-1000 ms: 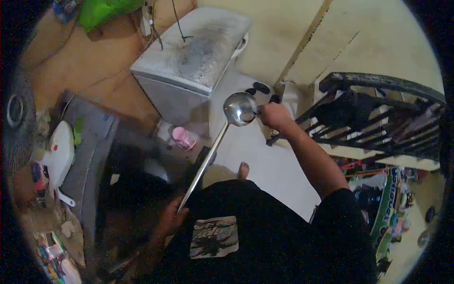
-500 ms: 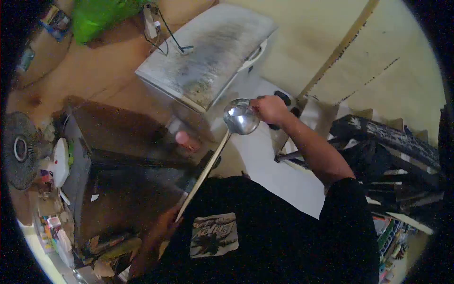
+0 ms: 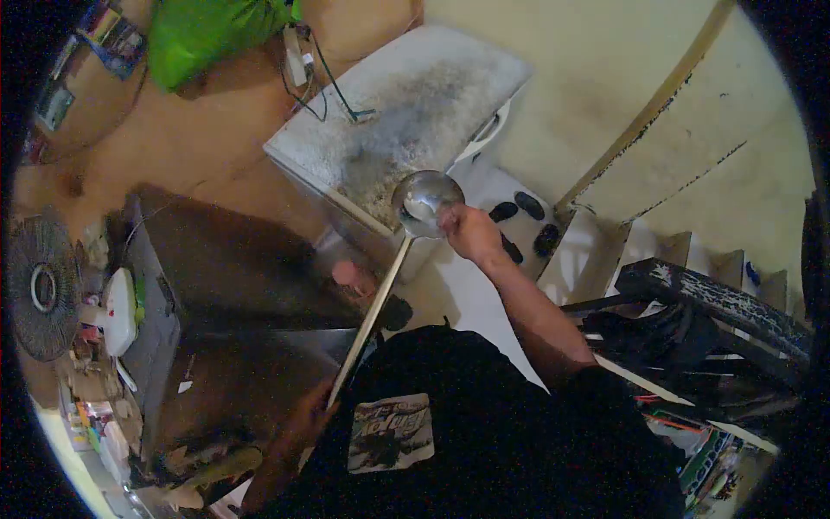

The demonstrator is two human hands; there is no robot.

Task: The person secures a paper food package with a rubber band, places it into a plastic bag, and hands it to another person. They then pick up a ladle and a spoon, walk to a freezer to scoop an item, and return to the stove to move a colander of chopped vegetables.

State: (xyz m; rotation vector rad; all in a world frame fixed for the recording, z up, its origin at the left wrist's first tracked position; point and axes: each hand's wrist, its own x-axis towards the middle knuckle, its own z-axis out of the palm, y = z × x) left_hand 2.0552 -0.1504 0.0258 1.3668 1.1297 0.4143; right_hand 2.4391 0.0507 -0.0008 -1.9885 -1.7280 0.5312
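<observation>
A large metal ladle (image 3: 376, 303) slants across the front of my black shirt, its shiny round bowl up and its long pale handle running down to the left. My right hand (image 3: 471, 232) grips the rim of the bowl, with the fingertips at its inner right side. At the lower end of the handle is my left hand (image 3: 316, 411), closed around it; shadow blurs its fingers.
A stained white chest appliance (image 3: 393, 121) stands ahead, with a cable on top. Dark cabinet (image 3: 233, 277) and fan (image 3: 41, 285) are to the left. Black slippers (image 3: 529, 206) lie by the stairs (image 3: 584, 251), beside a worn dark railing (image 3: 709, 298). A green bag (image 3: 207, 39) is at the top.
My right hand and the ladle's bowl have shifted slightly left, and the fingers now reach further over the bowl. The whole view has dropped a little, showing more slippers.
</observation>
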